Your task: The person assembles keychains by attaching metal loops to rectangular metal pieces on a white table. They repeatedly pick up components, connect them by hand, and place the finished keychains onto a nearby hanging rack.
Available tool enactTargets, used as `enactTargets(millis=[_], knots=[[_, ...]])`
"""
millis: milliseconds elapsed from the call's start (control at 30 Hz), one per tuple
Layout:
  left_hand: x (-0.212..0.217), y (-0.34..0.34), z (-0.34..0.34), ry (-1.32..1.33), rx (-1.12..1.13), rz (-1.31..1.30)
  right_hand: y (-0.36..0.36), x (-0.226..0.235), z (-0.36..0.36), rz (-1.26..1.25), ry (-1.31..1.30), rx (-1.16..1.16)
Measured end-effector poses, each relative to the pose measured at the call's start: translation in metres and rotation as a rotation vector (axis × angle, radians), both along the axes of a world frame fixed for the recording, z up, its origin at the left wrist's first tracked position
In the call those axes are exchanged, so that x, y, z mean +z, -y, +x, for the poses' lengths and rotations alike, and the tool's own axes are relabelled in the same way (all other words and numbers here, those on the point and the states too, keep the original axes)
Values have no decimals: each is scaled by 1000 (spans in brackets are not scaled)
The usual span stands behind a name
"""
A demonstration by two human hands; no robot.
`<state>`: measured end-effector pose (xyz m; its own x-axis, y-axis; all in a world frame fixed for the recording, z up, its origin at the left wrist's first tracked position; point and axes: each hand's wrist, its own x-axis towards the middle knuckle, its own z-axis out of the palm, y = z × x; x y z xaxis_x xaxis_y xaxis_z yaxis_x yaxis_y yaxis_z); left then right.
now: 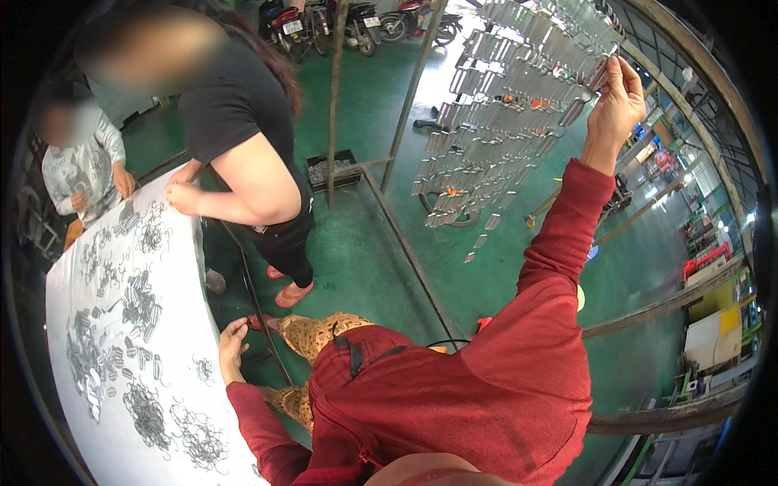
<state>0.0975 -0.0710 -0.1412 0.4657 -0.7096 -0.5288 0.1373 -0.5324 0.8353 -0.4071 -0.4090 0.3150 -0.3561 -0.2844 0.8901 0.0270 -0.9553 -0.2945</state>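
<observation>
Metal pieces (pixel 502 105), flat, shiny and linked into strands, hang in a dense curtain at the upper middle of the room, ahead of the person in red and toward their right. From where I stand, the right hand (pixel 617 105) is raised to the upper right edge of that curtain, thumb and fingertips pinched together on it, though I can't tell which small piece sits between them. The left hand (pixel 232 347) is held low, just beside the edge of a white-covered table (pixel 190 287), its fingers half curled; whether anything is tucked inside them I can't tell.

On the table lie loose heaps: small metal plates (pixel 139 306) toward the middle, and thin curved hooks (pixel 198 437) in tangled piles nearer the person. At the far side a co-worker in a black top (pixel 235 105) leans over the cloth, hands together above the table's edge, and beyond stands another co-worker in a pale patterned top (pixel 81 174), also with hands near the cloth. A dark bin (pixel 332 180) with pale contents rests on the green floor (pixel 356 251), between the table and the curtain, close to a metal frame (pixel 405 263). Motorcycles (pixel 356 28) are parked at the back
</observation>
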Motion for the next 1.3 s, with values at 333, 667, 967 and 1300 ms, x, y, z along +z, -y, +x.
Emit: enactTargets(millis=[333, 667, 967, 1300], knots=[[-34, -17, 17, 167, 10, 48, 78, 32, -68, -89, 346, -176], [-38, -21, 17, 180, 4, 50, 148, 83, -165, -193, 585, -369], [-42, -23, 13, 264, -47, -64, 163, 103, -211, 70, 396, -268], [-40, -31, 11, 445, -81, -48, 121, 77, -185, 320, 142, -923]])
